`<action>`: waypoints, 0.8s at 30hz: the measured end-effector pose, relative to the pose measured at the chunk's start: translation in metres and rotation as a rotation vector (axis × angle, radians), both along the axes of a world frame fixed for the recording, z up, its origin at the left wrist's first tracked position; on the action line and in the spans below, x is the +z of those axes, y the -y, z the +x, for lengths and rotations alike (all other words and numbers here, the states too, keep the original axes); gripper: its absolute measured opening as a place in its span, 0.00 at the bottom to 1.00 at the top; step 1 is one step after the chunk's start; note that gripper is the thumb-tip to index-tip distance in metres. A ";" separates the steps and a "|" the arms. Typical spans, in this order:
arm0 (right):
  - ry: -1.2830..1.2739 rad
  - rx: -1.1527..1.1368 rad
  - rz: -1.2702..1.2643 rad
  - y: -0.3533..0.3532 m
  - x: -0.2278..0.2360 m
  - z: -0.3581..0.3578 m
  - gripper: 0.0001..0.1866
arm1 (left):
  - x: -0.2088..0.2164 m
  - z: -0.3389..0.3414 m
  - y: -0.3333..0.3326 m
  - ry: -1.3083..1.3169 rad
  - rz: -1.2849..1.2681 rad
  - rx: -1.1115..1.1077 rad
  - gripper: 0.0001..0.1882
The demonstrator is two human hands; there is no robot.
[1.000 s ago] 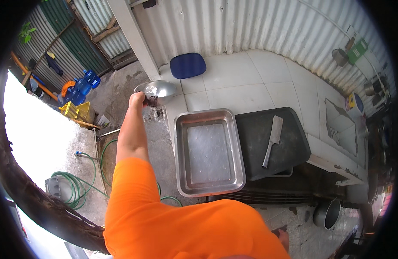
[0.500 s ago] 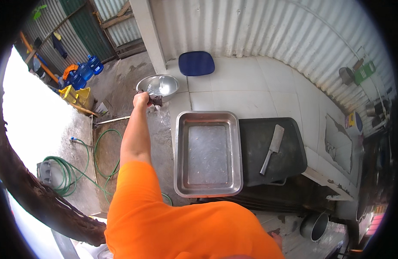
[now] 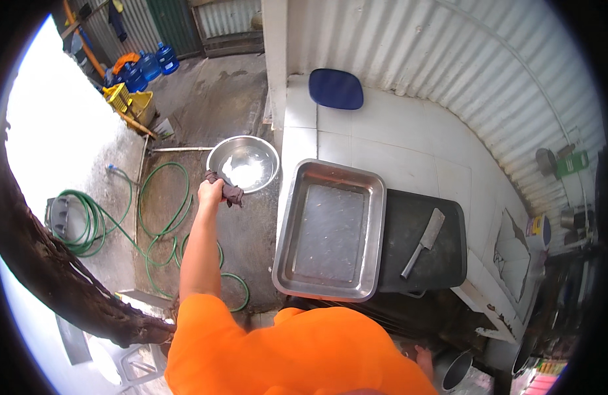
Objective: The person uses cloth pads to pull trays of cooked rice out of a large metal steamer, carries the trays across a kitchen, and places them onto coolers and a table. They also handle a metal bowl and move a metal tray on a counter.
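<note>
"Bowl first — where is it?"

"Out past the left edge of the bench, over the bare floor. The left hand has a dark cloth bunched at its near rim."

"And those fingers?"

"Curled tight around the cloth; the cloth hides whether they pinch the rim too."

"The right hand?"

"Low in view, just beside a pot. Only part of it shows — I cannot tell whether its fingers are spread or pressed together."

"What sits at the bench?"

"A steel pan, with a black tray just right of it. A cleaver lies slantwise on that tray, handle toward the person. Farther back, near the corrugated wall, lies a flat blue thing."
</note>
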State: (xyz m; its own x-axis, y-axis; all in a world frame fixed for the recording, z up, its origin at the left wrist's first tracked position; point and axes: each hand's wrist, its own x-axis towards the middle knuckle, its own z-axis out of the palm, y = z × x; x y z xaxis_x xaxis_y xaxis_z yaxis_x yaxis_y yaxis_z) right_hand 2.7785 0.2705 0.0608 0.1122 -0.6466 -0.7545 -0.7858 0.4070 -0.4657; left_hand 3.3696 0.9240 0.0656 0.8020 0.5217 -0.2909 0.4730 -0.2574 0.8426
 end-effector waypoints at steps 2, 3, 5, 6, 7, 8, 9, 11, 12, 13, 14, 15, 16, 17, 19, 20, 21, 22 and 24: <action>-0.013 0.097 0.003 0.005 -0.006 0.000 0.34 | -0.008 -0.016 -0.010 -0.073 0.061 -0.007 0.21; -0.020 0.149 0.005 0.008 -0.002 0.007 0.35 | -0.003 -0.025 -0.010 -0.103 0.083 -0.009 0.21; -0.073 0.233 -0.078 -0.019 0.026 0.033 0.34 | -0.017 -0.035 -0.020 -0.171 0.156 -0.028 0.22; -0.087 0.271 -0.108 -0.020 0.029 0.031 0.32 | -0.036 -0.031 -0.030 -0.212 0.195 -0.052 0.23; -0.103 0.304 -0.135 -0.022 0.030 0.028 0.29 | -0.049 -0.025 -0.035 -0.252 0.235 -0.082 0.24; -0.122 0.348 -0.160 -0.021 0.029 0.030 0.28 | -0.047 -0.022 -0.036 -0.304 0.275 -0.110 0.24; -0.142 0.356 -0.176 -0.027 0.031 0.030 0.28 | -0.033 -0.012 -0.025 -0.350 0.316 -0.156 0.24; -0.166 0.364 -0.168 -0.029 0.038 0.042 0.28 | -0.031 0.013 -0.010 -0.355 0.381 -0.189 0.24; -0.178 0.367 -0.163 -0.032 0.039 0.050 0.27 | -0.038 0.028 -0.005 -0.317 0.409 -0.182 0.23; -0.189 0.373 -0.160 -0.033 0.040 0.055 0.27 | -0.040 0.049 0.003 -0.299 0.409 -0.186 0.21; -0.198 0.357 -0.147 -0.036 0.043 0.061 0.27 | -0.039 0.071 0.012 -0.279 0.412 -0.192 0.20; -0.205 0.362 -0.141 -0.039 0.044 0.069 0.27 | -0.033 0.093 0.024 -0.263 0.409 -0.157 0.19; -0.212 0.365 -0.142 -0.042 0.045 0.076 0.27 | -0.025 0.114 0.036 -0.247 0.405 -0.124 0.18; -0.218 0.357 -0.139 -0.043 0.049 0.080 0.27 | -0.017 0.133 0.045 -0.229 0.407 -0.118 0.18; -0.232 0.357 -0.136 -0.048 0.053 0.088 0.27 | -0.011 0.165 0.052 -0.192 0.396 -0.103 0.18; -0.238 0.352 -0.132 -0.053 0.056 0.090 0.27 | -0.009 0.179 0.055 -0.176 0.386 -0.098 0.18; -0.238 0.348 -0.134 -0.055 0.058 0.093 0.27 | -0.009 0.189 0.057 -0.161 0.375 -0.092 0.18; -0.241 0.349 -0.134 -0.057 0.060 0.094 0.27 | -0.009 0.195 0.057 -0.138 0.370 -0.083 0.18; -0.249 0.340 -0.124 -0.063 0.064 0.092 0.27 | -0.011 0.200 0.055 -0.102 0.370 -0.074 0.18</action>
